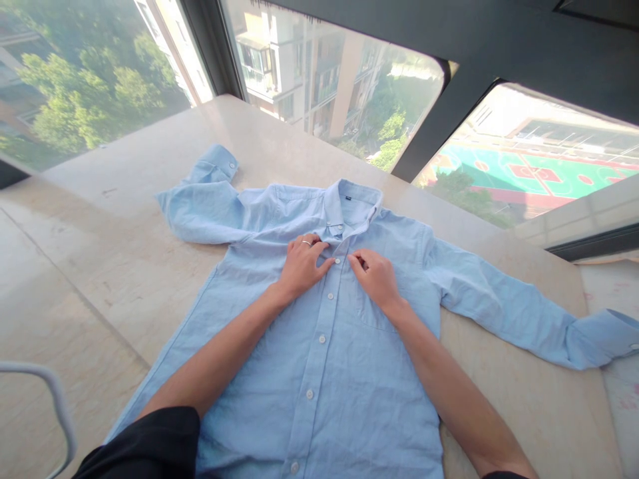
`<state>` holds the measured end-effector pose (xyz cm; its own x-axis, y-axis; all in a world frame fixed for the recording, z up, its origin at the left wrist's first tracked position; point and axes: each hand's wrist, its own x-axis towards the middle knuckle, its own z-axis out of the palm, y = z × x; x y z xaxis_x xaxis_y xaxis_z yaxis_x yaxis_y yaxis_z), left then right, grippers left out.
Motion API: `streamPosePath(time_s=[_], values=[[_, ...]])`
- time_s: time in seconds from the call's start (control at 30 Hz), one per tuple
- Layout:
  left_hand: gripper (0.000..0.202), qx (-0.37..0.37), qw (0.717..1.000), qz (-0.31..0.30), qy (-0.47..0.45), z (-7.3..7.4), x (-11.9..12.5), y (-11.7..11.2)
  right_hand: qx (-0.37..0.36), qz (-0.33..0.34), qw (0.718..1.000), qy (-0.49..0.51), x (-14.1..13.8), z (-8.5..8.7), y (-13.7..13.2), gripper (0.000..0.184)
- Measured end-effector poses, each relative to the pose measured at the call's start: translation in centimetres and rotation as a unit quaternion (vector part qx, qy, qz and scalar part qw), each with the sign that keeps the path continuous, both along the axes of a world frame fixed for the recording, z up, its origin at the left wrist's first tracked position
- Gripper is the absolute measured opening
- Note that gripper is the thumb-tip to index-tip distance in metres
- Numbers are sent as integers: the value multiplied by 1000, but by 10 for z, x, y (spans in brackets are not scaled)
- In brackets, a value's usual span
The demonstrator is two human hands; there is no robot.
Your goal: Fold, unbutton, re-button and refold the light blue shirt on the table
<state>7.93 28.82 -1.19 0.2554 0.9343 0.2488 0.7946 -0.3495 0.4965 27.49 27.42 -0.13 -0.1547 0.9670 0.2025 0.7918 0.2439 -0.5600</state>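
A light blue button-up shirt (374, 379) lies spread out front side up, its collar (333, 207) pointing away from me. Down the middle runs the placket with several white buttons. My left hand (303, 266), with a ring on one finger, rests on the upper chest; its thumb reaches out beside a white button (337, 261), apart from the forefinger. Just right of that button, my right hand (373, 274) is closed in a pinch close to the placket's edge. Whatever its fingertips hold, if anything, is hidden.
The shirt lies on a beige stone-like surface (64, 266) beside windows with dark frames (424, 143). One sleeve (200, 206) is bent at the left; the other sleeve (509, 306) stretches right. A white curved cable or tube (62, 406) enters at the lower left.
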Motion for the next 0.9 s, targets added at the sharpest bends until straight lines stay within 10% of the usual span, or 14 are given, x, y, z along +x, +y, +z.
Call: streamPosePath(time_s=[0.27, 0.9], values=[[42, 22, 995, -15, 93, 1, 1, -7, 89, -13, 990, -104, 4, -14, 3, 35], [46, 5, 993, -80, 85, -3, -10, 0, -4, -13, 971, -240, 19, -20, 1, 59]])
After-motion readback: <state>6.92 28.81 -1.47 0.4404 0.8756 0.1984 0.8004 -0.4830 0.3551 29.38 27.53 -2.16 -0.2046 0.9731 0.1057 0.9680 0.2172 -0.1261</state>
